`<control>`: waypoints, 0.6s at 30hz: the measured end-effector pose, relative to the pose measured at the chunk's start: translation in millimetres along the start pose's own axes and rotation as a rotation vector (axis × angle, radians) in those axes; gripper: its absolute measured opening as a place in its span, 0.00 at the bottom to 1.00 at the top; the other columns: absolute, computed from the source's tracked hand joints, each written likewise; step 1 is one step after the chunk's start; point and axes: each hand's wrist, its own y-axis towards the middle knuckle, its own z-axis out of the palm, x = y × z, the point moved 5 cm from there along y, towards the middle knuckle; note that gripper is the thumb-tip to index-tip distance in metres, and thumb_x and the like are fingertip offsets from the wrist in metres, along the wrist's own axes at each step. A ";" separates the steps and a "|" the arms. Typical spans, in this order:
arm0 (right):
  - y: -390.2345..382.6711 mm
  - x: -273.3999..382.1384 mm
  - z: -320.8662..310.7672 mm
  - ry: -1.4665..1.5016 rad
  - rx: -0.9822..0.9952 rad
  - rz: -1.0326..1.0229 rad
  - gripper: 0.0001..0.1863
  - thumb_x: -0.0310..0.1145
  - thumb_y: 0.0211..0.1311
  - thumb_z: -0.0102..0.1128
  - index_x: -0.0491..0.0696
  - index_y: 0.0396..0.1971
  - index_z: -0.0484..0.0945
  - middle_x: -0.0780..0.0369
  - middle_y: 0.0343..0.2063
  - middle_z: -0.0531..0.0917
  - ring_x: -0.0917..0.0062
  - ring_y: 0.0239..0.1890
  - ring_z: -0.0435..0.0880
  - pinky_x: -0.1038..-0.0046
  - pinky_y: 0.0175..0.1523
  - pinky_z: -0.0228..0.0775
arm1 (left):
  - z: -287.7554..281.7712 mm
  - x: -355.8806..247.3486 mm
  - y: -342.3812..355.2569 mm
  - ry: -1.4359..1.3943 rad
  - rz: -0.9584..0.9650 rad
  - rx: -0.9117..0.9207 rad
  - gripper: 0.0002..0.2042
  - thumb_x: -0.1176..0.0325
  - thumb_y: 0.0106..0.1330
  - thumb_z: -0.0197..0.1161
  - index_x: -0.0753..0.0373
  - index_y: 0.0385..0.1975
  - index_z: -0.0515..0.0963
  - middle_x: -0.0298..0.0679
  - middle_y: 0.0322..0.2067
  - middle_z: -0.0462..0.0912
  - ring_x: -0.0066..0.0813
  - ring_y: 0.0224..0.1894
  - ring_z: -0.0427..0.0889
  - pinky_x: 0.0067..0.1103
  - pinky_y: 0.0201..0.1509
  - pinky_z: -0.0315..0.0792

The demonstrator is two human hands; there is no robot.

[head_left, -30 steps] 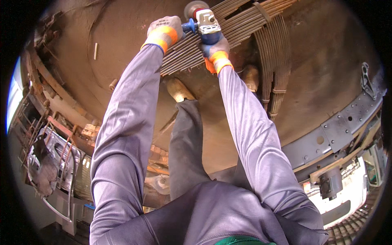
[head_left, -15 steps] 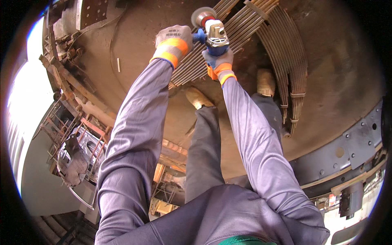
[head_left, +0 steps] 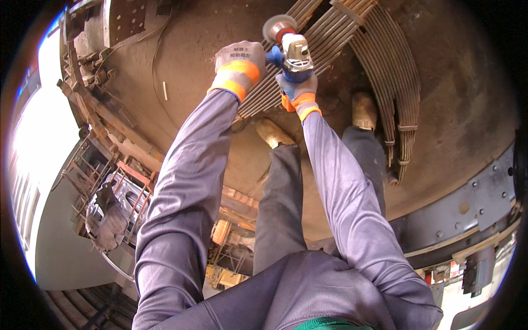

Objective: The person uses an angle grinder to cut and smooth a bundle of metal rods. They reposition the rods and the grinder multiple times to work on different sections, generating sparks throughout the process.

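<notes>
My gloved left hand (head_left: 240,61) is closed on the blue side handle of an angle grinder (head_left: 297,55), and my gloved right hand (head_left: 297,88) grips its blue body, just below the silver head. A round brush-like wheel (head_left: 273,30) with a red centre is on the grinder's upper end. It is over stacked steel leaf springs (head_left: 330,38) lying diagonally on the brown floor; I cannot tell whether it touches them. More curved springs (head_left: 390,88) lie bound with clamps to the right. My left boot (head_left: 269,132) and right boot (head_left: 363,110) stand just below the stacks.
A cable (head_left: 155,44) and a thin white stick (head_left: 164,91) lie on the floor at left. Rusty metal parts (head_left: 91,102) and a cluttered rack (head_left: 124,203) line the left side. A long riveted steel beam (head_left: 462,206) runs along the lower right.
The grinder and both my hands have moved down and right in the view. The surroundings have also shifted, with more of the bright left side showing. Both hands keep their grip.
</notes>
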 end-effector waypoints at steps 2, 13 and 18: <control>-0.1 4.6 -1.9 -0.015 -0.019 0.012 0.31 0.33 0.45 0.72 0.44 0.54 0.76 0.64 0.42 0.87 0.77 0.40 0.86 0.72 0.51 0.81 | -1.4 -2.3 3.2 0.009 0.007 0.010 0.15 0.62 0.70 0.59 0.57 0.50 0.88 0.47 0.49 0.88 0.47 0.52 0.88 0.40 0.55 0.81; -0.8 37.2 -17.3 0.120 -0.197 0.027 0.25 0.32 0.40 0.85 0.46 0.40 0.83 0.66 0.33 0.88 0.79 0.33 0.86 0.70 0.43 0.81 | -34.2 -18.0 20.7 0.085 0.069 -0.054 0.16 0.61 0.72 0.57 0.56 0.52 0.87 0.44 0.52 0.88 0.47 0.55 0.87 0.41 0.56 0.81; -7.2 19.9 -24.9 0.228 -0.150 0.006 0.19 0.30 0.44 0.82 0.47 0.37 0.82 0.66 0.32 0.87 0.80 0.29 0.85 0.72 0.37 0.81 | -17.2 -24.2 9.2 0.029 0.058 -0.076 0.13 0.65 0.68 0.58 0.54 0.45 0.88 0.48 0.45 0.89 0.49 0.49 0.89 0.40 0.53 0.81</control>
